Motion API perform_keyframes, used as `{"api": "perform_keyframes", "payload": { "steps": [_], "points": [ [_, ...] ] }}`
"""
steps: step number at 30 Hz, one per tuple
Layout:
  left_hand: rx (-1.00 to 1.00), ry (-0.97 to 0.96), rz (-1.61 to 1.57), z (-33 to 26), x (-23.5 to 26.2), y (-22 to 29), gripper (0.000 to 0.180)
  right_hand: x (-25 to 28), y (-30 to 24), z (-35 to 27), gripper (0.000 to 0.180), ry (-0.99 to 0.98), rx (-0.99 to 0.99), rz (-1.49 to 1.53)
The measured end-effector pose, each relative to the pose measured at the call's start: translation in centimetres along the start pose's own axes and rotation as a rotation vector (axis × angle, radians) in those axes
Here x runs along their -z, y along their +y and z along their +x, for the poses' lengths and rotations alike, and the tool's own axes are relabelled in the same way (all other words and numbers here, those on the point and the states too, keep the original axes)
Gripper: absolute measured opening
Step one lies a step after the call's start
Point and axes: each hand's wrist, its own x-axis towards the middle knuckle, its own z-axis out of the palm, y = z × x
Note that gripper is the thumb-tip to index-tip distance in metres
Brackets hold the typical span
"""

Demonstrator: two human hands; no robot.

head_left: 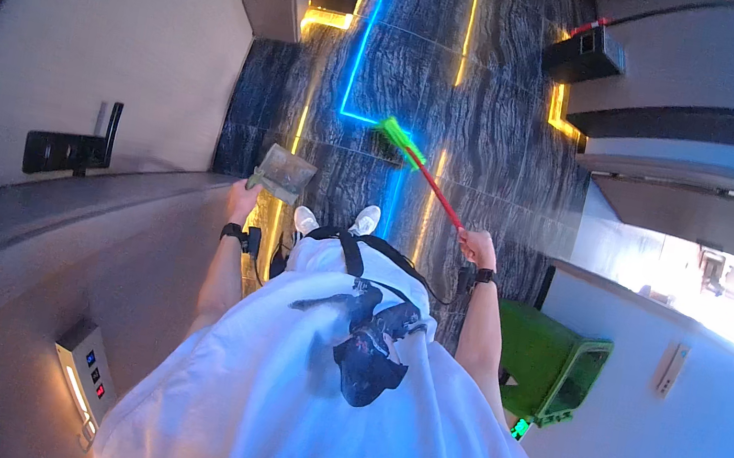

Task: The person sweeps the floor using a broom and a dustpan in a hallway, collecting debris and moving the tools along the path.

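Note:
My right hand [478, 248] is closed around the red handle of a broom [436, 192]. Its bright green head [398, 140] angles forward and left, over the dark tiles near a blue light line. At the left, my left hand [241, 201] grips a greyish dustpan [285, 173], its wide pan extending in front of the fingers. The dustpan is apart from the broom head. Whether either tool touches the floor is hard to tell from above.
Blue and yellow light lines cross the dark veined floor [501, 67]. A pale door with a black handle [69, 150] stands at the left. A green bin [539, 360] is beside my right arm, and a black box-shaped bin [586, 56] stands far right by the wall.

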Motion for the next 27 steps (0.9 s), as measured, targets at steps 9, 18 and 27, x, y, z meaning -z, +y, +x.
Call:
{"api": "perform_keyframes", "payload": {
  "steps": [9, 18, 27],
  "points": [
    [-0.046, 0.034, 0.326, -5.0, 1.9, 13.7, 0.044, 7.0, 8.1, 4.3, 0.039, 0.062, -0.158, 0.246],
    [-0.131, -0.007, 0.431, -5.5, -4.6, 26.4, 0.036, 14.0, 15.7, 9.6, 0.020, 0.131, -0.203, 0.637],
    [-0.425, 0.083, 0.355, -1.5, -12.9, 35.9, 0.037, 20.3, 17.2, 14.2, 0.023, 0.107, -0.166, 0.716]
  ]
}}
